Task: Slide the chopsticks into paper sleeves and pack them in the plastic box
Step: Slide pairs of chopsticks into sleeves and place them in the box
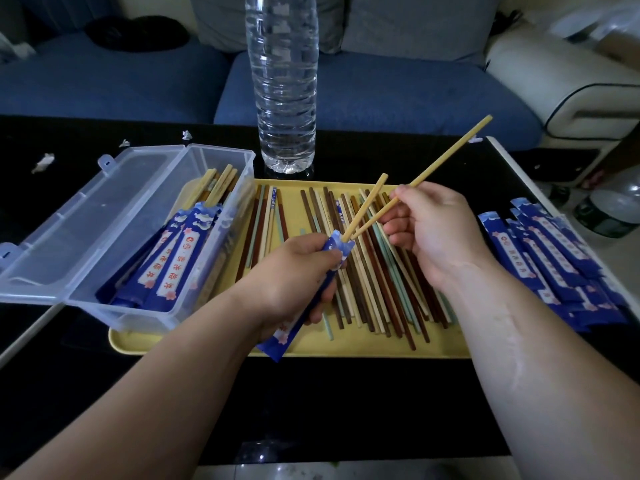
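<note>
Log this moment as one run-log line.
step: sleeving | left hand: holds paper sleeve | right hand: pinches chopstick at sleeve mouth | plastic box: open, holds sleeved pairs

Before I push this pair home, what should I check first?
1. Left hand grips the paper sleeve: ok.
2. Right hand pinches the held chopstick: ok.
3. Held chopstick and other chopstick both meet the sleeve mouth: ok.
4. Pair seated evenly: not ok, the held chopstick sticks out much further.
5. Tips lying side by side inside the sleeve: cannot tell, the paper hides them.
6. Plastic box open to receive the pair: ok, lid is folded back.
</note>
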